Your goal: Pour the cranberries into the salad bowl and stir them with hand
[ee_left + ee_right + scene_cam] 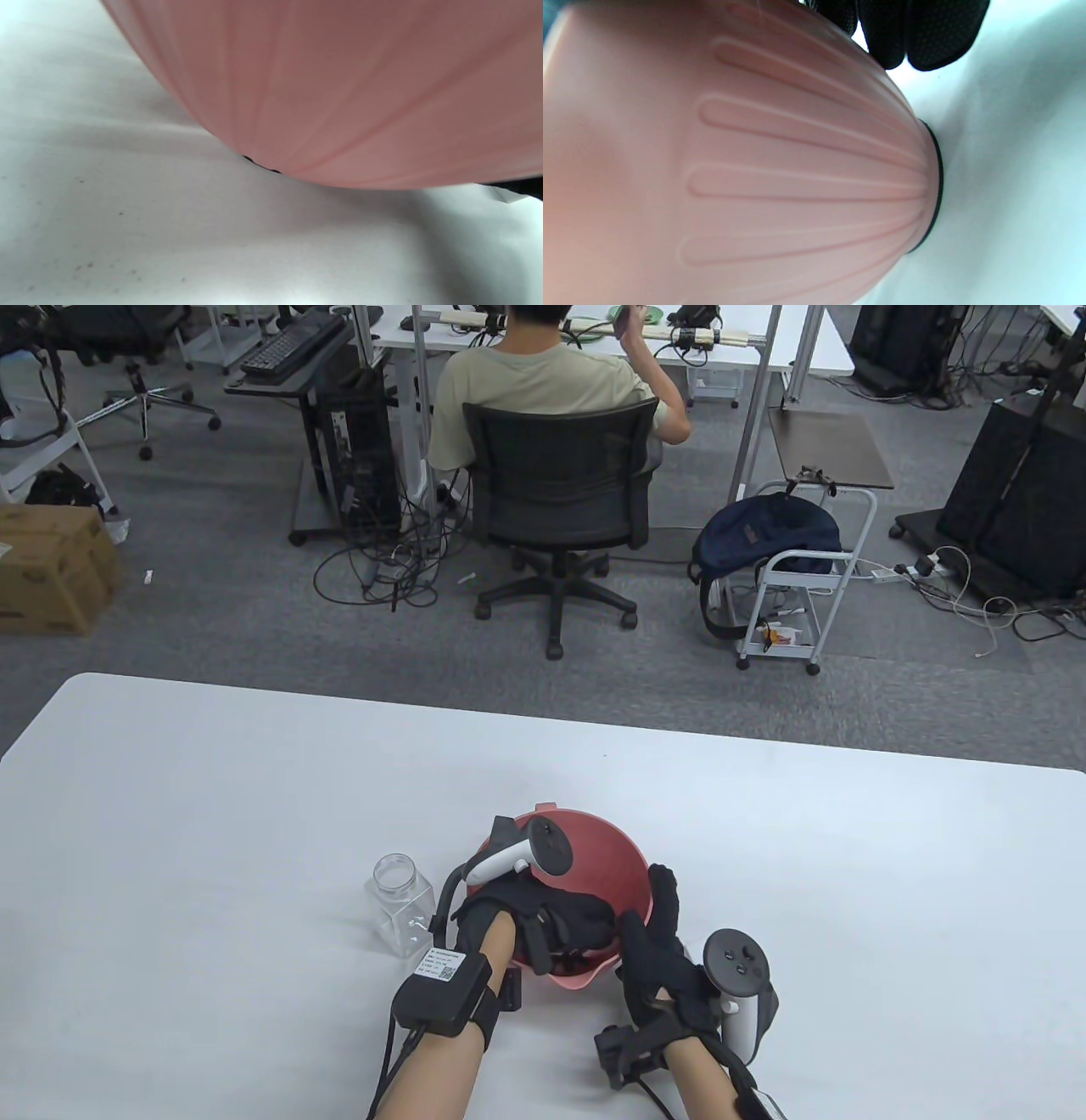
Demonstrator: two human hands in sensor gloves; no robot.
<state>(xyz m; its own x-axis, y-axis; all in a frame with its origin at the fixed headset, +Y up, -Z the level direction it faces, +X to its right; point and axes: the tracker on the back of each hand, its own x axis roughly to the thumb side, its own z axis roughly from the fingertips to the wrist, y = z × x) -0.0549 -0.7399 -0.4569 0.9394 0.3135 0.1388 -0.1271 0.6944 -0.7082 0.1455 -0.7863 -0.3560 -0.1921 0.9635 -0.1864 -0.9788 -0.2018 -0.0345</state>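
The left hand (543, 920) reaches down inside the pink salad bowl (615, 857), its finger pose hidden. The right hand (662, 959) grips the bowl's right rim (fingers curled outside). An empty jar (399, 899) stands left.

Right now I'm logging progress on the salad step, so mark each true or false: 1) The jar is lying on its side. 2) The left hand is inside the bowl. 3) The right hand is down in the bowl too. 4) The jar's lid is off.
1) False: the clear jar stands upright on the table, left of the bowl.
2) True: the left hand reaches into the pink bowl.
3) False: the right hand holds the bowl's outer side at the rim.
4) True: its mouth is open, no lid on it.
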